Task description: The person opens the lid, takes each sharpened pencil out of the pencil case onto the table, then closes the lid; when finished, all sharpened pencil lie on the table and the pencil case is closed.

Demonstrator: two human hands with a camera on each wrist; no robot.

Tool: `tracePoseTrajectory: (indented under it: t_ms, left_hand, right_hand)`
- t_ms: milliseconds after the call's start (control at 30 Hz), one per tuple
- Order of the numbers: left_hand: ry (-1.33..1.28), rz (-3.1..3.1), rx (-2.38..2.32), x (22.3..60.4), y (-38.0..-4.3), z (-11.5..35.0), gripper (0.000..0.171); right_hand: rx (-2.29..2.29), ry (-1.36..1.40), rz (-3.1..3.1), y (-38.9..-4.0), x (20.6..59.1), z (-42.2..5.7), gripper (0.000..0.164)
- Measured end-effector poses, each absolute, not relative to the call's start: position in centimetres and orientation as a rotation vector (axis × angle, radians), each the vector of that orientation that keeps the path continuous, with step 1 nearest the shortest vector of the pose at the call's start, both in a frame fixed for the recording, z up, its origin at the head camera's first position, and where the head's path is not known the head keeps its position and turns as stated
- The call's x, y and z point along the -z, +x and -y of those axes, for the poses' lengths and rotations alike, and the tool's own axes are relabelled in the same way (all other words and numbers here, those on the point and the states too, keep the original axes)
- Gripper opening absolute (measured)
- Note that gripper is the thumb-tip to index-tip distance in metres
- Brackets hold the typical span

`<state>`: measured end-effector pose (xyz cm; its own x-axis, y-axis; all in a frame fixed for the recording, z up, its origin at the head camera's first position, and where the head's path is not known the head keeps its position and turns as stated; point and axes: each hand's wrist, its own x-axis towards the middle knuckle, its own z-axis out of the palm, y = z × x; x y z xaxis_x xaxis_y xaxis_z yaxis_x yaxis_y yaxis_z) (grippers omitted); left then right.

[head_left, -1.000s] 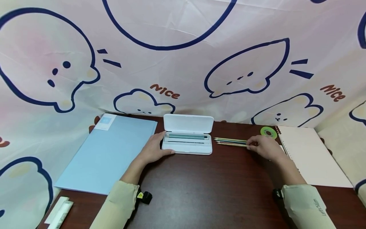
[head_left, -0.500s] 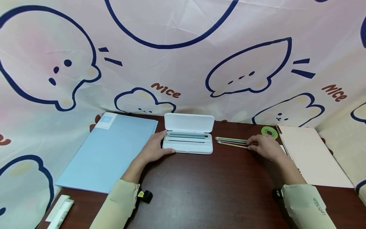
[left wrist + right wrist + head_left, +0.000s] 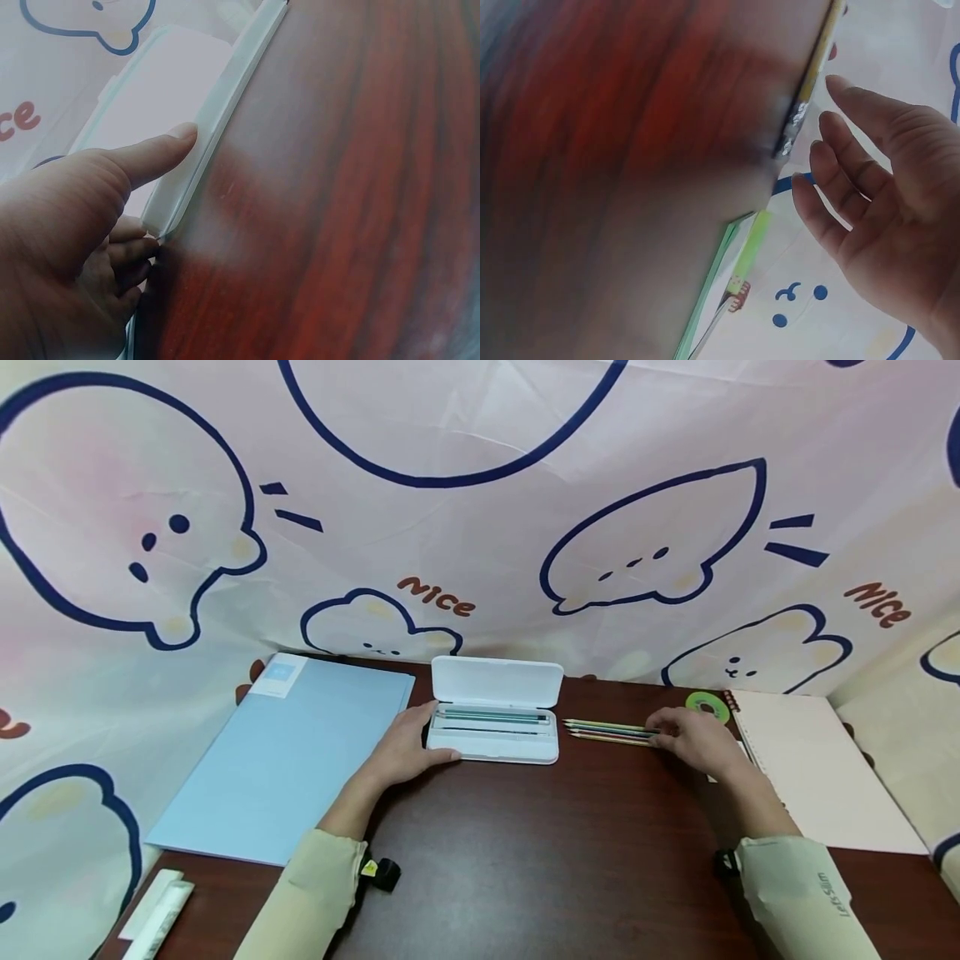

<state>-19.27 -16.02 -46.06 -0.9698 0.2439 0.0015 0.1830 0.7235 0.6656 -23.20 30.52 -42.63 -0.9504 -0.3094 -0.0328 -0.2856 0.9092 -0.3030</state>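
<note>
An open white pencil case (image 3: 491,750) lies at the back middle of the table, its lid tilted up. Inside it are several green pencils (image 3: 491,717) and a thin dark stick. My left hand (image 3: 401,747) holds the case's left end, the thumb along the front edge; the left wrist view shows the other fingers at the end. To the right of the case lies a row of several coloured pencils (image 3: 606,732), tips pointing left. My right hand (image 3: 697,743) is at their blunt ends. In the right wrist view its fingers (image 3: 847,142) are loosely spread, apart from the pencil (image 3: 810,82).
A blue folder (image 3: 285,760) lies on the left, with two whitish narrow boxes (image 3: 156,910) at the near left. On the right are a spiral sketchbook (image 3: 825,768) and a green ring-shaped roll (image 3: 707,706). A patterned cloth (image 3: 495,543) hangs behind the table.
My right fingers have loosened and drawn slightly off the pencil ends, which now show more. The left hand and the case stay in place.
</note>
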Motion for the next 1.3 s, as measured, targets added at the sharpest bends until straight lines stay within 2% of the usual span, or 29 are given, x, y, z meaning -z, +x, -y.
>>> tracePoseTrajectory:
  t_ms: [267, 767, 1033, 1300]
  left_hand:
    - [0.370, -2.842, -1.080, 45.9, -19.3, 16.1, 0.092]
    - [0.358, -2.829, -1.100, 45.9, -19.1, 15.8, 0.091]
    - [0.360, -2.833, -1.092, 46.0, -19.1, 16.2, 0.092]
    - [0.392, -2.835, -1.073, 46.2, -19.3, 16.3, 0.094]
  right_hand:
    - [0.649, -0.545, -2.956, -23.3, 42.6, -27.5, 0.022]
    - [0.815, -0.595, -2.857, -23.5, 42.4, -19.3, 0.018]
    - [0.764, -0.745, -2.840, -23.8, 42.7, -17.1, 0.022]
    - [0.682, -0.749, -2.781, -23.4, 42.6, -15.9, 0.024]
